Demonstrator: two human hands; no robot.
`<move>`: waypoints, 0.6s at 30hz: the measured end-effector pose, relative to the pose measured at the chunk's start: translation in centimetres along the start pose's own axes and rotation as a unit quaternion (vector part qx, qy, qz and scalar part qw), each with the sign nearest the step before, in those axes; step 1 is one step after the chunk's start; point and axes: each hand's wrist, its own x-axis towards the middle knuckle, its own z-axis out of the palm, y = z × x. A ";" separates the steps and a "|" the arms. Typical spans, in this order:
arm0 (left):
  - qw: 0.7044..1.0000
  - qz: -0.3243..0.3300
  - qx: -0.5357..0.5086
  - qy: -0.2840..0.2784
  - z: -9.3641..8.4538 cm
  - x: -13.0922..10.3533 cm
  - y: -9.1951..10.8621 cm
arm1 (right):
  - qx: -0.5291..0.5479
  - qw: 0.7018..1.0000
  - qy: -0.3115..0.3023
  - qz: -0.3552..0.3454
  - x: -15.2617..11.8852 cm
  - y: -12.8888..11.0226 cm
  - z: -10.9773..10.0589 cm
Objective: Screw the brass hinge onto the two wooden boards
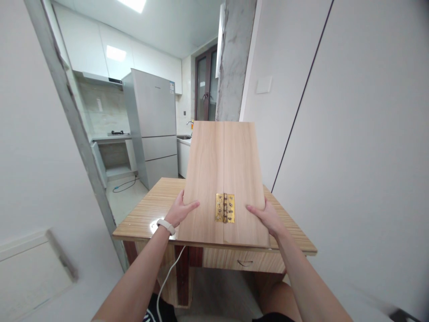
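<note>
Currently grasping a pair of pale, rectangular wooden boards [219, 179] with both bare hands, at the centre of the view. Clasping the outer edge at the boards' 8 o'clock with the left hand [181, 209], clasping the opposite edge at 4 o'clock with the right hand [268, 217], and laying both thumbs over the front face. Holding the lower end at the 6 o'clock edge of a glossy yellow-brown wood-grain table [144, 214]. Showing a gold-coloured, rectangular metal hinge [225, 208] across the straight seam near the boards' 6 o'clock end, between the thumbs. Wearing a pale, narrow wristband [166, 226] on the left wrist. Facing a tall silver-grey refrigerator [152, 107] at 10 o'clock. Sitting before a thin white cable [170, 271] at 7 o'clock.
</note>
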 end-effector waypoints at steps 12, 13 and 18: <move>0.999 0.042 0.034 -0.004 0.0 0.0 3.4 | 0.045 0.998 0.012 -0.052 -0.4 -1.9 0.7; 0.998 0.046 0.038 -0.004 0.0 0.0 3.7 | 0.043 0.997 0.017 -0.055 -0.4 -2.0 0.8; 0.992 0.083 0.096 0.020 0.1 -0.2 5.3 | 0.014 0.997 0.040 -0.069 -0.7 -3.1 1.0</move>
